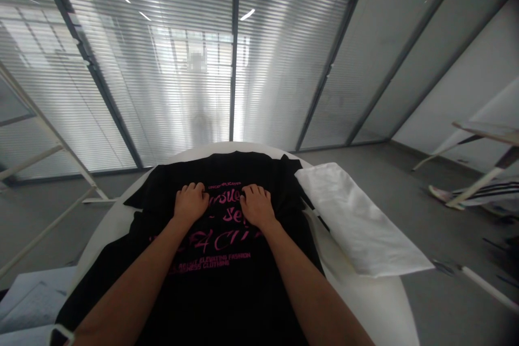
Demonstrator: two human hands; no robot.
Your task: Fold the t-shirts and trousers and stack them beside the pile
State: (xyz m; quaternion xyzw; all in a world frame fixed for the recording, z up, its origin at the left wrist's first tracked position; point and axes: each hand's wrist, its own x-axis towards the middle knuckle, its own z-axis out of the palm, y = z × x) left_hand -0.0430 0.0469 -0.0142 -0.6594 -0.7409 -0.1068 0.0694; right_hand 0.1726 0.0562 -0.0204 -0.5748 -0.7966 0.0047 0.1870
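Note:
A black T-shirt (239,303) with pink lettering lies spread over the rounded white table (389,313), its neck end at the far edge. On the left of the print my left hand (191,203) rests on the shirt, fingers curled into the cloth and the thumb turned inward. My right hand (258,205) mirrors it on the right side, covering part of the letters, with dark cloth between thumb and forefinger. Both sets of fingertips are partly hidden. To the right of the shirt, a folded white cloth (357,221) overlaps its sleeve and hangs past the table edge.
Glass partitions with blinds (275,75) stand beyond the table. At the left are a white metal frame (60,146) and pale sheets (36,300). Over on the right stand another table (486,131) and a striped shoe (441,194) on the grey floor.

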